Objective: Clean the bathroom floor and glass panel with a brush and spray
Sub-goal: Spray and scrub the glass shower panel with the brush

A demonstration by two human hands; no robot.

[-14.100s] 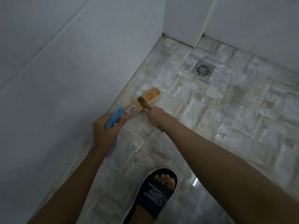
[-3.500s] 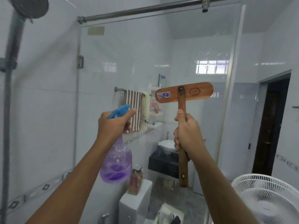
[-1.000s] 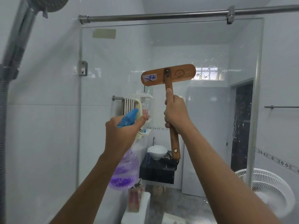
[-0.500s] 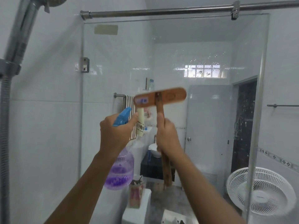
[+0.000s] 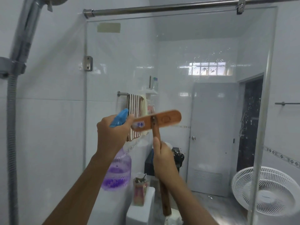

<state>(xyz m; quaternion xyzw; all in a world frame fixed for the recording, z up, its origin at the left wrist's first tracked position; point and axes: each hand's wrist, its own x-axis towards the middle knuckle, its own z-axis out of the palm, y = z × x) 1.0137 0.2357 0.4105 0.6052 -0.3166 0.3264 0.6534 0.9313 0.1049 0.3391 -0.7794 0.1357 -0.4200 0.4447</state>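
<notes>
Right grip (image 5: 164, 159): clenched around the wooden handle of the brush (image 5: 162, 120), thumb laid up along the shaft, the lower end of the handle sticking out below the wrist.
Left grip (image 5: 112, 135): wrapped around the neck of the spray bottle (image 5: 116, 172), forefinger over the blue nozzle, which points at the glass.
Brush: its long wooden head is at mid-height on the glass panel (image 5: 211, 46), tilted with the right end higher. It is smeared by motion, with pale bristles showing along its far edge. Whether the bristles actually touch the glass cannot be told.
Spray bottle: clear purple, hanging below the left grip with liquid low in its body. It is just left of the brush head, whose left end passes right by the left grip's fingertips.
Glass panel: upright straight ahead under the steel rail (image 5: 162, 8), with droplets (image 5: 211, 69) scattered across its upper right part.
Just changed: a second ago the brush head was high on the pane, level with the small window seen through it. It has since swept down and slightly left to towel (image 5: 134, 104) height. Fourteen seconds ago the same brush was on the floor tiles by the wall.
Meaning for the task: floor scrubbing appears to have given way to the glass, which looks to be mid-stroke. The wetted upper right area seems not yet brushed.
Likely next: further strokes across the pane, with more spray where it is dry.
Beyond the glass: a grey door (image 5: 211, 135) and a white fan (image 5: 267, 192).
</notes>
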